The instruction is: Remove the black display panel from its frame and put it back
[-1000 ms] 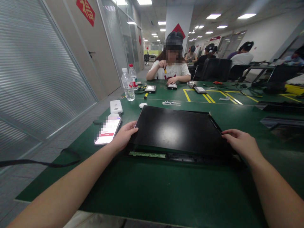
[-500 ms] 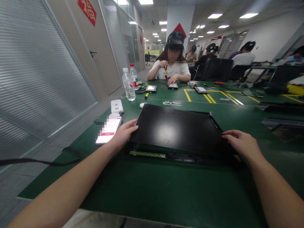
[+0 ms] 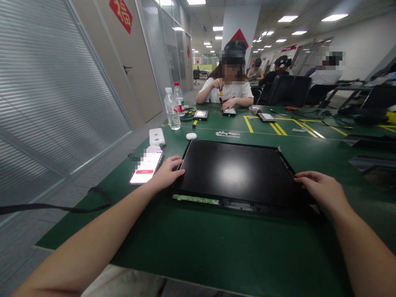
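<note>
A black, glossy screen panel (image 3: 235, 165) lies nearly flat in a shallow black frame (image 3: 253, 208), and a ceiling light reflects in its middle. Along the frame's near side runs a narrow green circuit board (image 3: 195, 199). My left hand (image 3: 168, 171) holds the panel's left edge, thumb toward me and fingers farther back. At the right edge, my right hand (image 3: 323, 187) pinches the panel between thumb and fingertips; its lower fingers are partly hidden.
Left of the panel are a lit phone (image 3: 147, 167) and a white power bank (image 3: 156, 137). A small white case (image 3: 191, 136) sits behind it, with water bottles (image 3: 172, 109) farther back. Across the green table (image 3: 216, 247), a co-worker (image 3: 230, 88) handles a hard drive (image 3: 229, 111). Dark panels (image 3: 371, 163) lie right.
The screen panel's near edge has come down toward the frame, and the panel now lies flatter. Both hands have lowered with it. The whole view has shifted slightly.
</note>
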Demonstrator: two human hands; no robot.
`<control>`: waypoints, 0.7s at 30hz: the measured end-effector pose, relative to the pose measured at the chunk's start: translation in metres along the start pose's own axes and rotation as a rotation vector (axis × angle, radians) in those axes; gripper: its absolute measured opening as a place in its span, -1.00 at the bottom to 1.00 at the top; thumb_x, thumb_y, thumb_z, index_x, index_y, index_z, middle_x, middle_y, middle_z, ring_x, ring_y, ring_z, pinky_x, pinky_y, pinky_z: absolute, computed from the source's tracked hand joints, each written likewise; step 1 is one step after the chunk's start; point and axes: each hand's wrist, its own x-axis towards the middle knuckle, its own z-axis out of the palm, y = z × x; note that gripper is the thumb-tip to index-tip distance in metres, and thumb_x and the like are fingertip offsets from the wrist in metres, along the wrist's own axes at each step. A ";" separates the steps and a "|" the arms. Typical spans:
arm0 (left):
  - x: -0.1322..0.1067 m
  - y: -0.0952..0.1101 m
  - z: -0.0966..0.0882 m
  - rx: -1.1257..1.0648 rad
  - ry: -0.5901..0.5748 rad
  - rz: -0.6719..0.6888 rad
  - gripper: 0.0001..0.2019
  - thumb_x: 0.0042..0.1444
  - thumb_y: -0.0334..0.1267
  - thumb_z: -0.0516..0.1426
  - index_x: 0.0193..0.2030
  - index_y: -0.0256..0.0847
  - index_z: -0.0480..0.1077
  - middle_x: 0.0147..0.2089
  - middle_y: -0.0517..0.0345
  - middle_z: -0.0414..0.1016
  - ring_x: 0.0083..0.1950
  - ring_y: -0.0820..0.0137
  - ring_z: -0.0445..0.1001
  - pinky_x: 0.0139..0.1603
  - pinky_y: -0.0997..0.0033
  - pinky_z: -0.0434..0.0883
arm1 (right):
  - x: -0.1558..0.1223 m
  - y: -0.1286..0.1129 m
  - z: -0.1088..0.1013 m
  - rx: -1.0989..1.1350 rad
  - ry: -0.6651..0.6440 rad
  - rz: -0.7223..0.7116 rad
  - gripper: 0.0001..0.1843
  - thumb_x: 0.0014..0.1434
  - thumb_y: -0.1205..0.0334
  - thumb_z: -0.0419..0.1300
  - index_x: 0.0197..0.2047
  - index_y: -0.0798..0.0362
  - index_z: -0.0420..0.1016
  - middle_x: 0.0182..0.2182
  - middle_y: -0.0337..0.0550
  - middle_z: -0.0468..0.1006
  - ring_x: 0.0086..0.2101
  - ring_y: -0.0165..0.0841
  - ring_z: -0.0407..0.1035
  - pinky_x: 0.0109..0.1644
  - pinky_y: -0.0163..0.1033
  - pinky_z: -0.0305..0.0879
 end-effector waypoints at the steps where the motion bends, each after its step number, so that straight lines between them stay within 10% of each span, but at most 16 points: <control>1: 0.000 -0.001 0.000 0.037 -0.006 0.009 -0.43 0.13 0.01 0.27 0.23 -0.20 0.65 0.56 -0.20 0.36 0.56 -0.16 0.35 0.62 -0.13 0.20 | 0.000 0.000 0.001 0.009 0.007 0.001 -0.69 -0.14 -0.03 0.26 -0.35 -0.12 0.72 -0.39 -0.12 0.73 -0.26 -0.08 0.60 -0.17 -0.05 0.37; 21: 0.001 -0.005 -0.001 0.193 -0.091 0.114 -0.41 0.23 0.06 0.22 0.28 -0.25 0.58 0.58 -0.31 0.25 0.61 -0.22 0.23 0.64 -0.19 0.13 | -0.005 -0.005 -0.001 -0.002 0.003 0.030 -0.68 -0.12 -0.02 0.25 -0.34 -0.09 0.72 -0.36 -0.10 0.74 -0.23 -0.08 0.58 -0.13 -0.03 0.36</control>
